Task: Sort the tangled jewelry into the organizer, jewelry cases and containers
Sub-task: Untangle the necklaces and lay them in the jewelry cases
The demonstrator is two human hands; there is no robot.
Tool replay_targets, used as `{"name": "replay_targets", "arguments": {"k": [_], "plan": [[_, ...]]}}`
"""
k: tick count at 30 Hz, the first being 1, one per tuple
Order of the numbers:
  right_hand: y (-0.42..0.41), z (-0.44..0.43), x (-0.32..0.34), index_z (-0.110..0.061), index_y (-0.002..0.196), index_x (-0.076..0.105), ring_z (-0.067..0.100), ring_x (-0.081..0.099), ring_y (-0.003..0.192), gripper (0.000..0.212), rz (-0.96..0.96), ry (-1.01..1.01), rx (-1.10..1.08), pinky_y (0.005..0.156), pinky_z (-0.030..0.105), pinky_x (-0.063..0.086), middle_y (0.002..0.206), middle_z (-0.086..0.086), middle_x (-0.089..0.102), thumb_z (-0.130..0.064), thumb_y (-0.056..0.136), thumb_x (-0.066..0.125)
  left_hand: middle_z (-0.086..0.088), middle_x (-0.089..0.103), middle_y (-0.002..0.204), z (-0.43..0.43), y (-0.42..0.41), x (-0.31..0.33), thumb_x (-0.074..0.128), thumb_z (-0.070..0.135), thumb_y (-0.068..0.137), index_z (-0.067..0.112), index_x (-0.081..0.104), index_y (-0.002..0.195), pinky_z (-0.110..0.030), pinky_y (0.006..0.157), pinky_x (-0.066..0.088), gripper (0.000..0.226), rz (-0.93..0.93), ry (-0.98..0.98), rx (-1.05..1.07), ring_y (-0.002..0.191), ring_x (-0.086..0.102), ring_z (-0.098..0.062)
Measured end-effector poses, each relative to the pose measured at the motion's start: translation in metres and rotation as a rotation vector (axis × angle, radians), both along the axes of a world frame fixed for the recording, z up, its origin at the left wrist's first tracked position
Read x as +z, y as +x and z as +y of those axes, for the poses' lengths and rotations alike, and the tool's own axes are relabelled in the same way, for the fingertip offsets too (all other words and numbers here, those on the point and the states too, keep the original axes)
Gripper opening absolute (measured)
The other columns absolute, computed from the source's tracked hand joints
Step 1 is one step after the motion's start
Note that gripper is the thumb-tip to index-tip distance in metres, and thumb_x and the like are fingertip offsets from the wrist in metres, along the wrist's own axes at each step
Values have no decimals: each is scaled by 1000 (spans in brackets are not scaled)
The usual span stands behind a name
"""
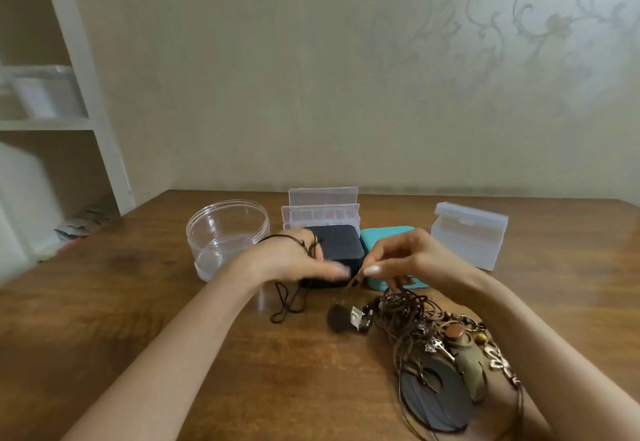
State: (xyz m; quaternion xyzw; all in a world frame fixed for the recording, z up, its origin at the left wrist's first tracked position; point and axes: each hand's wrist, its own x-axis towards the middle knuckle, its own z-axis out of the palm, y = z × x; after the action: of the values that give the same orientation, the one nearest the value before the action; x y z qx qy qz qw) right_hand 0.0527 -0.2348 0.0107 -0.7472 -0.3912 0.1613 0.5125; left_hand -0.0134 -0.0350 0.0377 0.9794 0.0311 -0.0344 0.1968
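My left hand (298, 260) hovers in front of a black jewelry case (341, 245), with a dark cord necklace (289, 302) looped around its fingers and hanging down to the table. My right hand (405, 260) pinches a brown cord that rises from the tangled jewelry pile (433, 347) of cords, pendants and charms at the lower right. A dark round pendant (337, 317) with a silver piece lies between the hands. A teal jewelry case (374, 236) sits behind my right hand, partly hidden. A clear compartment organizer (322, 207) stands behind the black case.
A clear round container (225, 233) stands open at the left of the cases. A frosted plastic box (469, 233) sits at the right. All rest on a brown wooden table (138, 319). A white shelf unit (69, 94) rises at the far left by the wall.
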Motion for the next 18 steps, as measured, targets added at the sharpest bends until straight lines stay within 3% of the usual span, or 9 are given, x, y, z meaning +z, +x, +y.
{"name": "replay_targets", "arguments": {"k": [3,5,7,10,14,16,18], "plan": [[0,5,-3,-9,82,73,8,64,70,3,-25,-74,33,63,16,48,81,6,73,-8,81,71,-4,50,132,-10,-11,23,74,49,71,15,41,136,-31,93,49,80,361,279,-85,117,51,-22],[0,6,-3,-10,88,73,11,68,80,7,-52,-125,60,73,20,53,88,5,74,-8,83,69,-5,50,135,-11,-16,35,71,42,77,12,41,138,-30,97,46,74,439,438,-147,122,49,-23],[-3,8,-4,-13,90,73,6,67,79,10,-90,-179,78,73,17,51,87,-1,73,-8,84,68,-4,55,119,-8,-18,45,65,34,85,9,50,128,-27,85,44,52,450,505,-172,107,53,-19],[-7,11,-3,-13,91,72,4,66,81,10,-134,-247,88,73,15,50,88,-4,73,-8,85,67,1,46,87,5,-19,52,47,17,96,11,51,101,-18,64,36,8,379,359,-171,73,43,-10],[-10,8,0,-24,84,70,-4,62,80,8,-242,-485,94,73,13,46,88,-9,70,-17,84,68,4,67,92,16,-24,50,38,15,101,15,54,99,-22,76,46,16,169,34,-119,82,58,-3],[-13,7,3,-29,84,70,-9,58,75,8,-281,-562,106,67,11,43,88,-10,68,-21,84,69,-1,72,87,17,-27,49,41,14,99,13,57,90,-19,63,47,18,86,-38,-113,62,59,1],[-15,10,6,-27,91,70,-10,56,69,11,-371,-449,14,62,10,43,89,-12,66,-20,83,70,-4,73,79,16,-30,49,51,15,95,12,59,87,-18,58,46,12,61,15,-116,56,58,-2]]}}
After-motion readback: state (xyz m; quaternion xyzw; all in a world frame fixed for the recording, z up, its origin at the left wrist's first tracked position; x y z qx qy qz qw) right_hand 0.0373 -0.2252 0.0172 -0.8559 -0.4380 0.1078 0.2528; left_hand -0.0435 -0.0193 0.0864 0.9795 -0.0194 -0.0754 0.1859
